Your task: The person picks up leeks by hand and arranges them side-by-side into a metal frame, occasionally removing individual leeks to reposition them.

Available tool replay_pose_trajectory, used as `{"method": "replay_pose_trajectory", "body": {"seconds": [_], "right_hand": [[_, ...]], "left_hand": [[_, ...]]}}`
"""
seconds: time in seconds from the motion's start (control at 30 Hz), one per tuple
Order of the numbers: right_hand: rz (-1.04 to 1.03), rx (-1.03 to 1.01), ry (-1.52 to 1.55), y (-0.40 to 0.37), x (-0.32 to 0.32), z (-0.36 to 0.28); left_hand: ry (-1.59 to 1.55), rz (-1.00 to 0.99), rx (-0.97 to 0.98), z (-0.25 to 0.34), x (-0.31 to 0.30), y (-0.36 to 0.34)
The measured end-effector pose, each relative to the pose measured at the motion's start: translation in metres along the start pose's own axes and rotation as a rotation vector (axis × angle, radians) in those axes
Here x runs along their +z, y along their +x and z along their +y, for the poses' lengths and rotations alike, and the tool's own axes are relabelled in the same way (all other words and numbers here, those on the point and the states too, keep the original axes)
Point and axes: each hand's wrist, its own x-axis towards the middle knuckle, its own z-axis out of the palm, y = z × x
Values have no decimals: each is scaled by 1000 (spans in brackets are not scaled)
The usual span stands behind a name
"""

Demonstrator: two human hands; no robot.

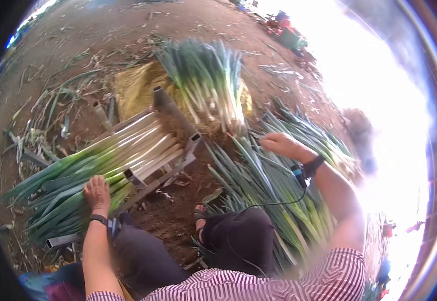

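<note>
Long green onions lie side by side in a metal frame, white ends to the right, leaves to the lower left. My left hand rests on their leaves with its fingers spread. On the right, my right hand is closed above a heap of loose green onions, at the tips of some leaves; what it grips, if anything, is too small to tell. Ahead, a bundle of green onions lies on a yellow sheet, roots toward me.
Square metal posts stick up at the frame's corners. Leaf scraps litter the dirt ground on the left. More green onions lie at the right. A cable runs from my right wrist across my knee. Green and red items stand far off.
</note>
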Motion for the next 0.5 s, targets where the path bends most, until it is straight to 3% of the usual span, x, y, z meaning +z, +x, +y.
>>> {"method": "replay_pose_trajectory", "body": {"seconds": [0.07,0.17,0.23,0.27,0.3,0.37,0.5], "right_hand": [[-22,314,54,-55,-5,58],[-3,690,259,-137,44,121],[39,772,422,-165,66,130],[169,744,484,-170,65,131],[309,553,799,-179,64,157],[420,546,622,-202,44,142],[-64,657,-238,-272,77,179]], "left_hand": [[23,-3,-4,-3,3,0],[36,7,10,-8,13,-1],[51,-31,36,-9,8,-3],[45,-45,36,-11,7,-3],[41,-61,44,-14,7,-2],[51,-116,55,-22,17,0],[75,-250,-19,-14,3,5]]}}
